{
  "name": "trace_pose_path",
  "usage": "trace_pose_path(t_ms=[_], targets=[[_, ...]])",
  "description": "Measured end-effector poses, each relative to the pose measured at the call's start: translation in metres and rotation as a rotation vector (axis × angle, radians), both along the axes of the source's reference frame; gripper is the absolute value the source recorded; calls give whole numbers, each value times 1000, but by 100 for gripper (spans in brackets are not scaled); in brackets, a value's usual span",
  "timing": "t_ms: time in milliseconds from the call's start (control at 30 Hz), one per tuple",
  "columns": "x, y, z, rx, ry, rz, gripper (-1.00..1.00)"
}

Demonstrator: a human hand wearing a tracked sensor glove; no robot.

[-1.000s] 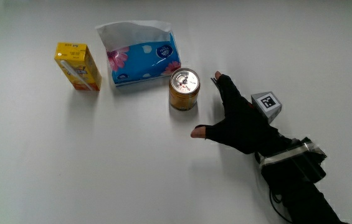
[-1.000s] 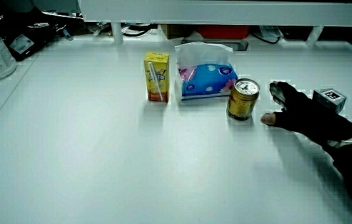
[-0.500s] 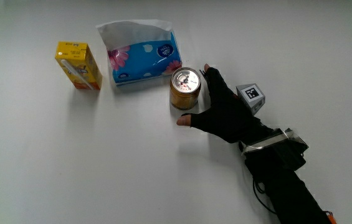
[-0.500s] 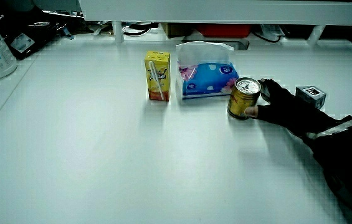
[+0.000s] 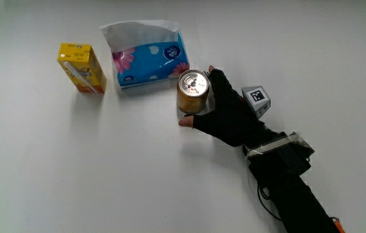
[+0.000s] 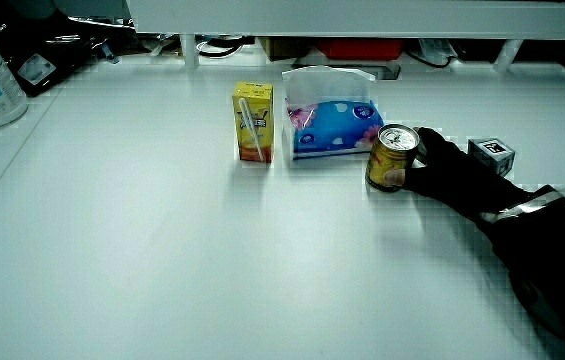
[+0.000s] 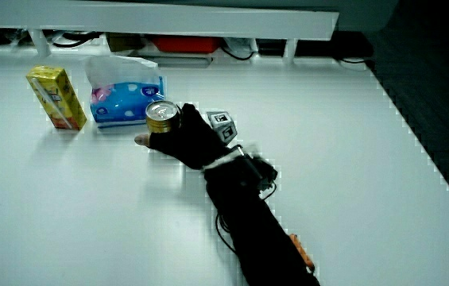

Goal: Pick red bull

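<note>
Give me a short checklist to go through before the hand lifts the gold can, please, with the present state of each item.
1. Can stands upright on the table: ok.
2. Hand is at the can, thumb and fingers on either side of it: ok.
3. Grip fully closed on the can: cannot tell; the fingers wrap it in the main view, but firm contact is not visible.
4. Tissue pack is apart from the can: ok, a narrow gap shows in a side view.
5. Yellow juice carton is clear of the lift path: ok, it stands beside the tissue pack, away from the hand.
6. Can is a Red Bull: cannot tell, no label is readable.
</note>
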State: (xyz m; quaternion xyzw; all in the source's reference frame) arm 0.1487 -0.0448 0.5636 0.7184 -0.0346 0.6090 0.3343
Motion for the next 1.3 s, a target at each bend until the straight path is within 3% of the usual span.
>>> trace_pose_path(t_ms=[133,467,633,1000,1167,1233,1300], targets=[[-1,2,2,19,-26,35,9],[6,8,7,73,-74,242,38],[7,11,9,85,-66,297,53],[6,15,6,161,-52,360,85],[6,16,7,149,-39,341,100],[5,17,4,167,-52,335,100],[5,18,1,154,-87,326,100]])
